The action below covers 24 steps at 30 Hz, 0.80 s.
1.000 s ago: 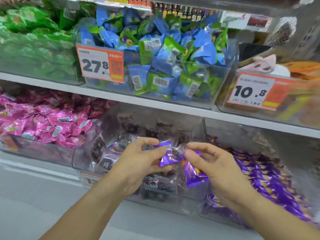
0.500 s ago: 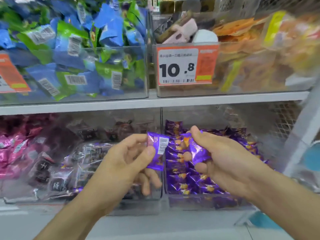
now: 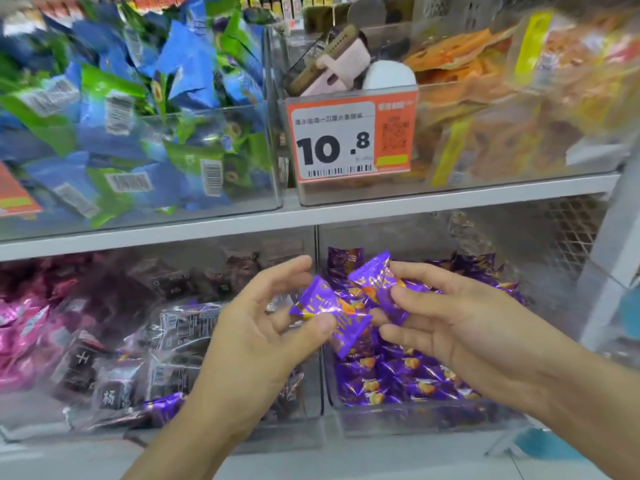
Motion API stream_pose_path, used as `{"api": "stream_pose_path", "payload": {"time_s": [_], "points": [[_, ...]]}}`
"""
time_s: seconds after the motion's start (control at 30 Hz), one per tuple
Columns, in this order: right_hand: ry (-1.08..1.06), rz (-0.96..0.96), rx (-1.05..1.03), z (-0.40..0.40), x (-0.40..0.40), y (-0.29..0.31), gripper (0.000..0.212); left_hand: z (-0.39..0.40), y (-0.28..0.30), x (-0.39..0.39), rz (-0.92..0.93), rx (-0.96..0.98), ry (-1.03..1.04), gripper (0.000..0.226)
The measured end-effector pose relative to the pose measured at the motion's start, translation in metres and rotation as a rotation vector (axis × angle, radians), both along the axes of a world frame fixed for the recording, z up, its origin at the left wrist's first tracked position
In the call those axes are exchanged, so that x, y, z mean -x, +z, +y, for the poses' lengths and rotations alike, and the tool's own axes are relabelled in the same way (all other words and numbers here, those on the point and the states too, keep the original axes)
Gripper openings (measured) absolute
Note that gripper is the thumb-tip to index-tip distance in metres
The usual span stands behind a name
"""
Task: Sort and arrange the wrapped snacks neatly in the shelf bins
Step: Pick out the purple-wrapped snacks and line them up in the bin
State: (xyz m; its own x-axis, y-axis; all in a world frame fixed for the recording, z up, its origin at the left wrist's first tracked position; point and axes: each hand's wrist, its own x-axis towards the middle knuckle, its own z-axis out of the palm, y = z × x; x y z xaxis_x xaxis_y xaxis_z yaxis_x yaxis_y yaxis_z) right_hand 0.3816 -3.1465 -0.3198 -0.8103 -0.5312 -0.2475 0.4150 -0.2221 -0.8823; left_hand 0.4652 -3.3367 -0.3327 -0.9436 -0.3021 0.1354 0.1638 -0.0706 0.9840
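Dark bin (image 3: 311, 415): lower centre-left, filled with dark packs.
Left hand (image 3: 263, 344): centre; a purple snack (image 3: 320, 303) is pinched between thumb and fingers.
Right hand (image 3: 460, 327): centre-right; a second snack (image 3: 375, 277) is gripped by curled fingers.
Purple bin (image 3: 398, 415): lower right, beneath both snacks.

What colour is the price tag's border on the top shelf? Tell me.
Orange-red, around the white price tag; seen in the head view.

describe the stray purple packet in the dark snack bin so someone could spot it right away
Find the orange 10.8 price tag, then drop to the lower shelf's left clear bin of dark-wrapped snacks. At its front bottom lies one purple packet, the only bright purple wrapper among them.
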Motion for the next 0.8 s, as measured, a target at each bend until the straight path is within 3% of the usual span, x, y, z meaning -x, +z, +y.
{"api": "stream_pose_path", "payload": {"time_s": [0.07,0.23,0.37,0.6,0.8], "points": [[-0.01,0.043,-0.024,0.002,-0.002,0.002,0.036,-0.002,-0.001,0.0,-0.032,-0.007,0.024,0.057],[-0.067,0.096,-0.018,0.001,-0.002,0.003,0.043,-0.006,0.0,-0.003,-0.079,0.025,0.012,0.032],[-0.044,0.098,0.02,-0.002,-0.006,0.003,0.038,-0.007,0.0,-0.004,-0.112,-0.104,0.026,0.042],[0.017,0.078,-0.012,-0.004,-0.013,-0.001,0.037,-0.004,0.003,-0.005,-0.075,-0.166,0.012,0.043],[-0.016,0.135,-0.025,-0.004,-0.013,0.001,0.019,-0.005,0.0,-0.002,-0.067,-0.047,-0.011,0.04]]}}
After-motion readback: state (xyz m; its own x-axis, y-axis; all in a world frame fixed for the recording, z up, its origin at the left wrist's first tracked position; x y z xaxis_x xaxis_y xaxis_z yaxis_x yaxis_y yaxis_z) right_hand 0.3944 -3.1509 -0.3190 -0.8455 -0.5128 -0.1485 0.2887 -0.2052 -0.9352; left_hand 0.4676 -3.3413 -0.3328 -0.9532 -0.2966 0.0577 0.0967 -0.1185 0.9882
